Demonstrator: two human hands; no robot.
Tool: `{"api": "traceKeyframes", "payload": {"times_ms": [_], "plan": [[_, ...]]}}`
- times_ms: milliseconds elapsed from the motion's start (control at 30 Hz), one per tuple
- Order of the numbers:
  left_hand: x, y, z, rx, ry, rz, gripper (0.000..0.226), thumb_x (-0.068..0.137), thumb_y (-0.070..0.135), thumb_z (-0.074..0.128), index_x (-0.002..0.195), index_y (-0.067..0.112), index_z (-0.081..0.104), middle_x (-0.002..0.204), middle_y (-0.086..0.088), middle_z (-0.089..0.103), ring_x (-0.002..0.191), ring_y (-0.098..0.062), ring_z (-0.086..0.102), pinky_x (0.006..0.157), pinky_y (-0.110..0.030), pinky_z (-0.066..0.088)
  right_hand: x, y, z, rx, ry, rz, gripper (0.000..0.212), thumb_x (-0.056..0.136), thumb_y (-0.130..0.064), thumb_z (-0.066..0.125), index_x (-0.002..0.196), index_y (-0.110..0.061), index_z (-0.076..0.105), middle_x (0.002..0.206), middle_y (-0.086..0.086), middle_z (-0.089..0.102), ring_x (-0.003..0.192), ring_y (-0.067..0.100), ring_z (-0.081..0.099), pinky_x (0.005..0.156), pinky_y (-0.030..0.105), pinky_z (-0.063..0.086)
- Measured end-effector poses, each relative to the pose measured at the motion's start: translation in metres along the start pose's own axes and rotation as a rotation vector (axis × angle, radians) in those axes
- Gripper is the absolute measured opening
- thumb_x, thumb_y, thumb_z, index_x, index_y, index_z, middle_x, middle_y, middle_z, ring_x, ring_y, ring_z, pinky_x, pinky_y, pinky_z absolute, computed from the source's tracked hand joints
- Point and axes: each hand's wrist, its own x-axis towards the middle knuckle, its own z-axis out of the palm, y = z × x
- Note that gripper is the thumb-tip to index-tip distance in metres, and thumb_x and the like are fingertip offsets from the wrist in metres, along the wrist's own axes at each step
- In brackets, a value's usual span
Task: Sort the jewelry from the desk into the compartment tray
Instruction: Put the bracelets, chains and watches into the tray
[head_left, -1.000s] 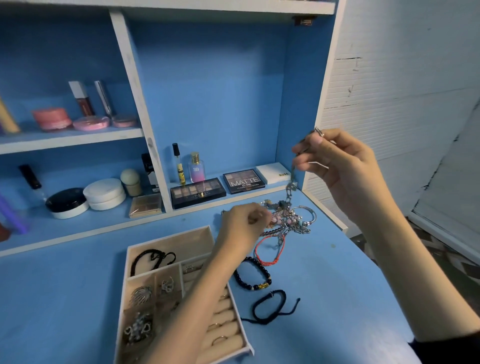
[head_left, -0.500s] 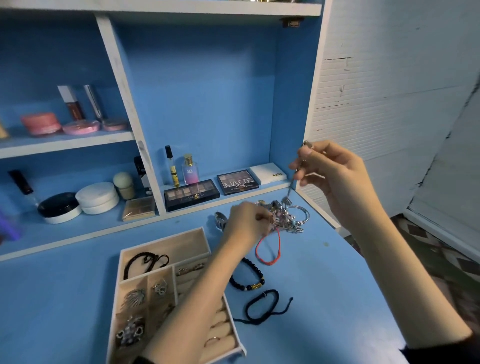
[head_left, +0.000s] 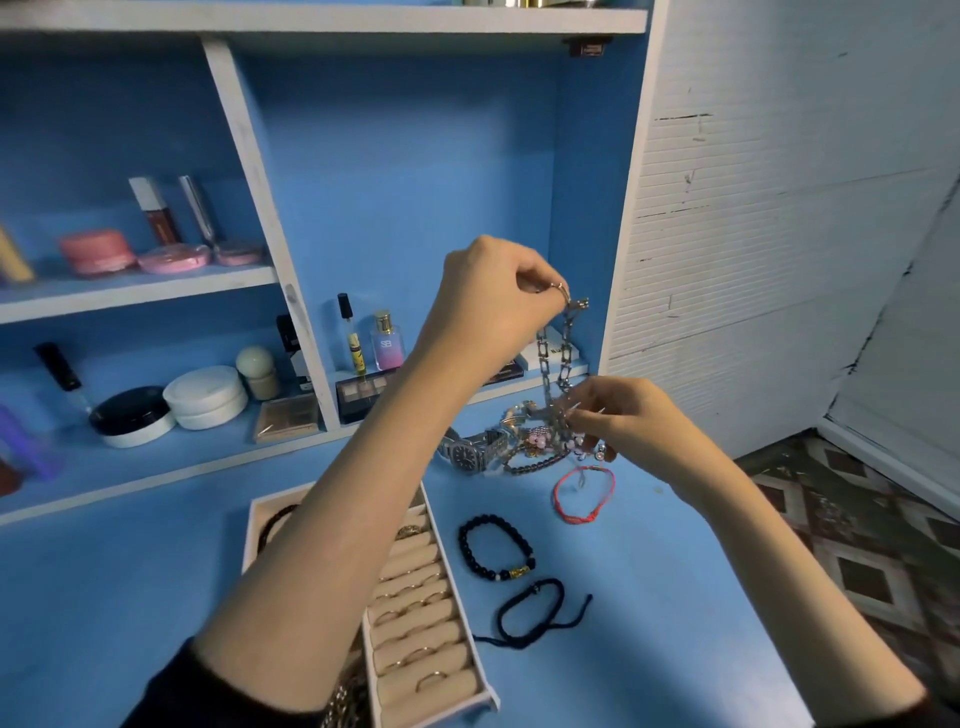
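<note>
**A:** What does the tray (head_left: 467, 706) hold?

**B:** Its right column is beige padded rolls, with thin gold-toned rings (head_left: 430, 679) tucked in the slots. A far compartment holds a black band (head_left: 272, 522), half hidden by the left forearm. The near-left compartments are mostly covered; I cannot tell what is in them.

**A:** And the hands?

**B:** The left hand (head_left: 498, 296) is raised above the counter (head_left: 675, 649), its grip pinching the top of a silver chain (head_left: 544, 358) of long rectangular links. The chain hangs straight down to the right hand (head_left: 623, 421), whose fingertips are pinched at its lower end.

**A:** Is that end free?

**B:** It runs into a tangled heap (head_left: 535, 439) of metal and pink beads, far on the counter. Whether it is caught there, I cannot tell.

**A:** What else lies loose?

**B:** A steel watch (head_left: 467, 454) with a dark dial, touching the heap's left side. A thin red cord loop (head_left: 584, 493) is just near of the right hand. Between it and the tray lies a glossy black bead bracelet (head_left: 496, 553) with one gold bead. Nearer is a dark braided cord (head_left: 535, 613) with loose tails.
</note>
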Motion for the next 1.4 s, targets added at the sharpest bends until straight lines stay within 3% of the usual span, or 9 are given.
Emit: {"api": "traceKeyframes", "payload": {"times_ms": [200,433,533,667,767,867,1100,1300,1400], "plan": [[-0.004,0.007,-0.005,-0.049,0.013,-0.006,0.010,0.079,0.013,0.065,0.077,0.018,0.073,0.055,0.015,0.059,0.044,0.002,0.056,0.060,-0.015,0.054,-0.001,0.001,0.008,-0.092,-0.207,-0.039,0.042,0.081,-0.005,0.063,0.116,-0.029,0.058,0.098,0.000,0.061,0.072,0.011,0.056,0.063,0.022,0.044],[-0.005,0.009,-0.019,-0.089,0.039,0.010,0.010,0.079,0.011,0.065,0.077,0.017,0.073,0.059,0.011,0.063,0.048,-0.001,0.058,0.052,-0.013,0.051,-0.005,-0.001,0.018,-0.008,-0.247,-0.088,0.036,0.076,-0.027,0.075,0.107,-0.037,0.062,0.101,0.000,0.067,0.087,0.017,0.063,0.085,0.031,0.051],[-0.006,0.007,-0.029,-0.086,0.064,0.001,0.010,0.080,0.011,0.064,0.077,0.017,0.072,0.058,0.011,0.062,0.045,0.002,0.057,0.045,-0.008,0.044,-0.007,-0.015,0.017,0.086,-0.231,-0.128,0.031,0.073,-0.032,0.076,0.102,-0.031,0.065,0.093,0.001,0.068,0.073,0.008,0.060,0.071,0.021,0.048],[-0.003,0.005,-0.050,-0.117,0.121,0.009,0.009,0.078,0.010,0.065,0.077,0.015,0.073,0.061,0.003,0.066,0.049,-0.005,0.060,0.052,-0.017,0.052,0.001,-0.036,0.019,0.082,-0.154,-0.217,0.017,0.077,-0.031,0.073,0.091,-0.023,0.068,0.071,-0.009,0.063,0.062,0.014,0.046,0.057,0.025,0.036],[0.000,0.001,-0.071,-0.126,0.162,0.006,0.010,0.077,0.009,0.064,0.076,0.014,0.072,0.064,-0.002,0.067,0.051,-0.009,0.060,0.052,-0.019,0.051,0.005,-0.048,0.023,0.066,-0.206,-0.227,0.041,0.074,-0.033,0.074,0.112,-0.029,0.060,0.096,-0.002,0.061,0.067,0.014,0.051,0.060,0.026,0.041],[0.000,-0.005,-0.092,-0.101,0.198,0.001,0.009,0.077,0.007,0.063,0.077,0.011,0.072,0.063,-0.002,0.066,0.050,-0.008,0.059,0.053,-0.019,0.051,0.005,-0.050,0.034,0.089,-0.284,-0.217,0.047,0.075,-0.027,0.074,0.117,-0.036,0.055,0.103,-0.002,0.058,0.070,0.014,0.052,0.056,0.017,0.041],[-0.005,-0.031,-0.120,-0.021,0.211,-0.061,0.012,0.078,0.007,0.063,0.071,0.015,0.069,0.066,-0.005,0.067,0.054,-0.013,0.063,0.058,-0.025,0.055,0.006,-0.033,0.084,0.220,-0.283,-0.164,0.022,0.085,-0.014,0.064,0.104,-0.024,0.064,0.089,0.004,0.064,0.064,0.013,0.053,0.051,0.009,0.037],[-0.016,-0.057,-0.122,0.038,0.196,-0.141,0.013,0.078,0.008,0.064,0.070,0.016,0.069,0.067,-0.006,0.069,0.057,-0.017,0.067,0.066,-0.034,0.059,0.004,-0.018,0.108,0.250,-0.172,-0.156,0.010,0.087,-0.016,0.063,0.095,-0.021,0.068,0.072,0.002,0.061,0.059,0.010,0.056,0.053,0.019,0.040],[-0.022,-0.064,-0.121,0.042,0.183,-0.175,0.012,0.079,0.008,0.065,0.072,0.016,0.069,0.066,-0.004,0.068,0.056,-0.014,0.066,0.065,-0.031,0.059,0.003,-0.011,0.111,0.301,-0.113,-0.138,0.010,0.087,-0.014,0.063,0.091,-0.020,0.069,0.070,0.006,0.063,0.057,0.010,0.055,0.053,0.021,0.041]]}}
